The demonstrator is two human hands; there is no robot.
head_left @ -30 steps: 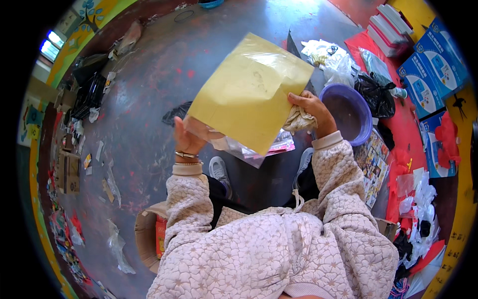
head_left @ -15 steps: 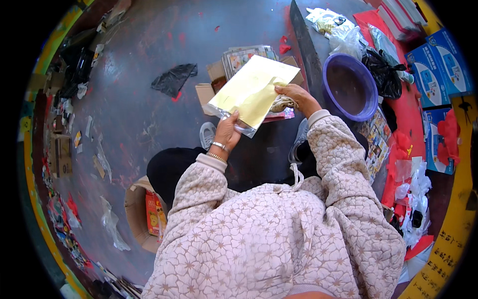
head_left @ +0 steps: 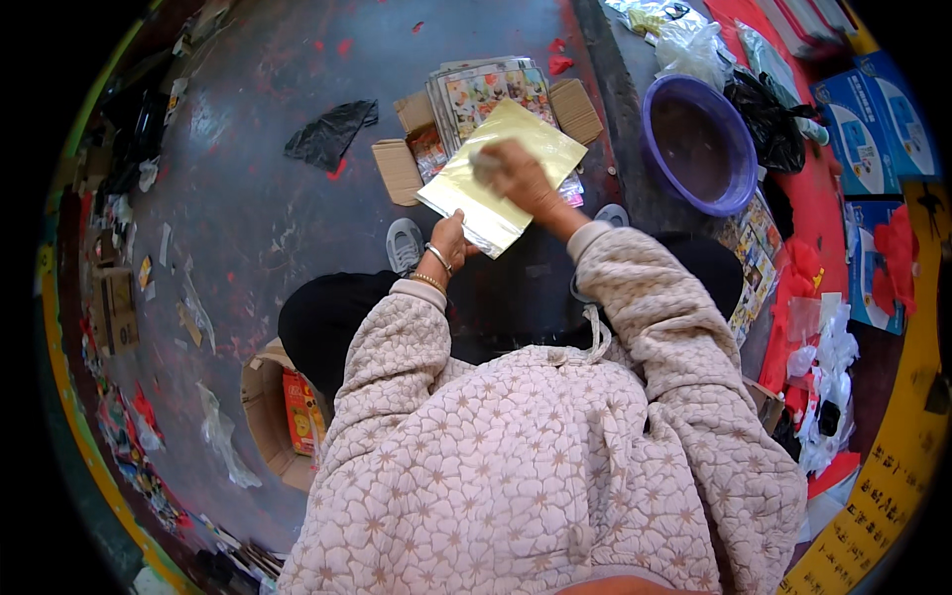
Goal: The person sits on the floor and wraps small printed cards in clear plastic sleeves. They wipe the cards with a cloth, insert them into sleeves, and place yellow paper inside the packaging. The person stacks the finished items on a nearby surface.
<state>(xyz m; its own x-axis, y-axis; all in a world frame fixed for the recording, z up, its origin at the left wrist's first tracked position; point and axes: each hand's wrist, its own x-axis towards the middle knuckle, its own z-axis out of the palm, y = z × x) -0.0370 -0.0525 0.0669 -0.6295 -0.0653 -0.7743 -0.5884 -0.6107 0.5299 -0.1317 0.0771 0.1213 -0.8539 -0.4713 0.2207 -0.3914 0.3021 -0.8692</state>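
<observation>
My left hand (head_left: 451, 242) grips the lower left corner of a flat, pale yellow sheet (head_left: 551, 147) with a shiny clear plastic edge. A bracelet and a bangle sit on that wrist. My right hand (head_left: 518, 180), smeared by motion, is over the middle of the sheet, closed round a crumpled brownish rag (head_left: 483, 165) that shows only in part. Under and beyond the sheet stands an open cardboard box (head_left: 398, 175) with its flaps spread, and a stack of colourful printed picture sheets (head_left: 496, 91) leans in it.
To the right is a purple basin (head_left: 738, 198) of murky water, near a black plastic bag (head_left: 762, 124) and blue boxes (head_left: 873, 134). Black plastic (head_left: 332, 134) lies on the floor ahead. A round-cut carton (head_left: 262, 407) stands by my left knee. Plastic scraps (head_left: 226, 436) litter the left.
My right hand has let go of the sheet's right edge and moved left onto its face with the rag. The sheet has dropped slightly nearer the box; my left hand still grips it.
</observation>
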